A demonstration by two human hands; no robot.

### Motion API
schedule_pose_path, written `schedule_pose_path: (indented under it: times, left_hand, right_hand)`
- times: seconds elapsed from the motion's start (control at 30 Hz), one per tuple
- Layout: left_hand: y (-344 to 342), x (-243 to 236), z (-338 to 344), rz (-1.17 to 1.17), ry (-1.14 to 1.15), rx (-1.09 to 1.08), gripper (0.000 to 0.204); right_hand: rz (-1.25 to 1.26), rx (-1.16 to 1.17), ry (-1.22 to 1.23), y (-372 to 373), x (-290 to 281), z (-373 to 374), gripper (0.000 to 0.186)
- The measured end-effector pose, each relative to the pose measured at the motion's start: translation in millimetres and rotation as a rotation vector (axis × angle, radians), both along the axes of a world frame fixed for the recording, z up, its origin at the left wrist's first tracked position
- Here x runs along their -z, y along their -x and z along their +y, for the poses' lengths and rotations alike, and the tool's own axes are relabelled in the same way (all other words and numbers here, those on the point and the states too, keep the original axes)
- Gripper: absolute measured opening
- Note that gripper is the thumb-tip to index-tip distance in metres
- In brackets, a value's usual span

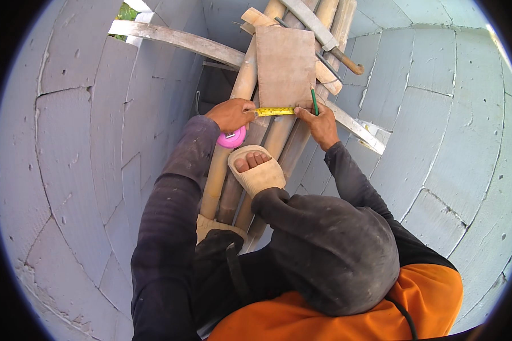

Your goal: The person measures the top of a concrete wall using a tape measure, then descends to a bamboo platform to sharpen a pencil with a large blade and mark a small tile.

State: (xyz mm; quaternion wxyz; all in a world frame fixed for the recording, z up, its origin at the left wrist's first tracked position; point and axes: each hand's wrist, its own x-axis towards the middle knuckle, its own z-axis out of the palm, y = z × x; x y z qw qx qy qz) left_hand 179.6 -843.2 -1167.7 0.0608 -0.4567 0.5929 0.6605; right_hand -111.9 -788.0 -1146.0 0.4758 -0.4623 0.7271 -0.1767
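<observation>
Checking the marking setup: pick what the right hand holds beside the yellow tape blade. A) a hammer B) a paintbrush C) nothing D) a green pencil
D: the right hand grips a thin green pencil upright at the end of the yellow tape blade stretched along the flat board's near edge.

A building site, inside an unfinished shaft of raw grey block walls with open mortar joints on both sides of the hands. Beyond the hands runs bamboo-pole scaffolding with rough timber battens and a wooden-handled tool lying farther off.
</observation>
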Motion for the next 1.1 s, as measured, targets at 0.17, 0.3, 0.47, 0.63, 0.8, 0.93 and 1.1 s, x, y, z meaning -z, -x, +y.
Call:
schedule_pose_path:
  times: [0.17, 0.3, 0.47, 0.63, 0.8, 0.93, 1.1]
  left_hand:
    - [8, -1, 1, -0.129, 0.162, 0.029, 0.038]
    - [16, -5, 0, -0.181, 0.218, 0.068, 0.039]
    - [16, 11, 10, -0.182, 0.292, -0.046, 0.037]
    - [23, -5, -5, -0.183, 0.150, 0.079, 0.037]
    - [23, 8, 0, -0.199, 0.151, 0.019, 0.037]
    - [26, 7, 1, -0.203, 0.190, 0.000, 0.037]
    - [30, 14, 11, -0.203, 0.265, -0.076, 0.037]
  right_hand:
    - [0.102, -0.016, -0.010, -5, 0, -2, 0.037]
    - [0.143, 0.005, -0.014, -12, -6, -4, 0.038]
    - [0.166, -0.009, -0.001, -15, -7, -6, 0.040]
    - [0.185, 0.019, -0.012, -8, -7, -4, 0.042]
    - [0.197, 0.008, -0.017, -13, -11, -6, 0.043]
    - [0.229, 0.015, -0.033, -11, -6, -4, 0.043]
    - [0.191, 0.016, 0.001, -8, 0, -3, 0.042]
